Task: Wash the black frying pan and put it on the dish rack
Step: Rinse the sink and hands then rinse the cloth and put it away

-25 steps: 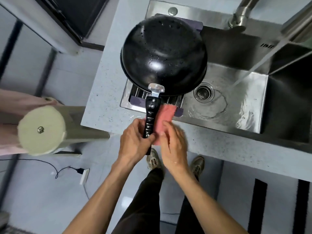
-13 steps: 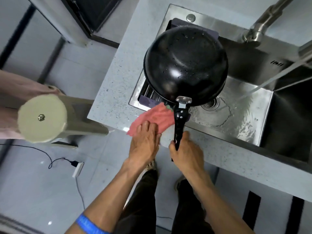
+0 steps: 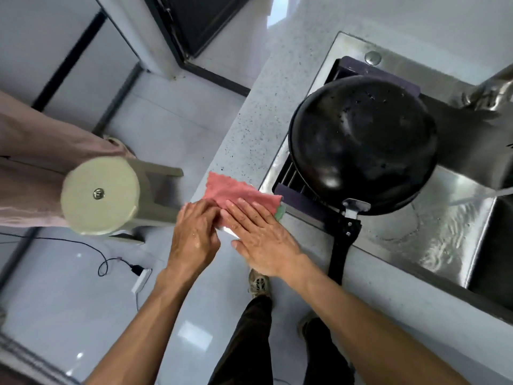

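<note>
The black frying pan (image 3: pixel 361 143) lies upside down on the dish rack (image 3: pixel 291 190) over the left part of the sink, wet with droplets, its black handle (image 3: pixel 342 243) pointing toward me across the counter edge. Neither hand touches it. A pink cloth (image 3: pixel 233 190) lies on the counter left of the rack. My right hand (image 3: pixel 258 232) presses flat on the cloth with straight fingers. My left hand (image 3: pixel 194 232) rests on the cloth's near edge, its fingertips curled at the fabric.
The steel sink basin (image 3: pixel 433 234) holds running water from the tap (image 3: pixel 488 93) at the right. A pale round stool (image 3: pixel 100 195) stands left of the speckled counter (image 3: pixel 249 129), with another person's pink garment beside it. A cable and power strip (image 3: pixel 138 279) lie on the floor.
My right hand let go of the pan handle and moved left onto the cloth. The cloth now lies farther left on the counter. The camera view swung left.
</note>
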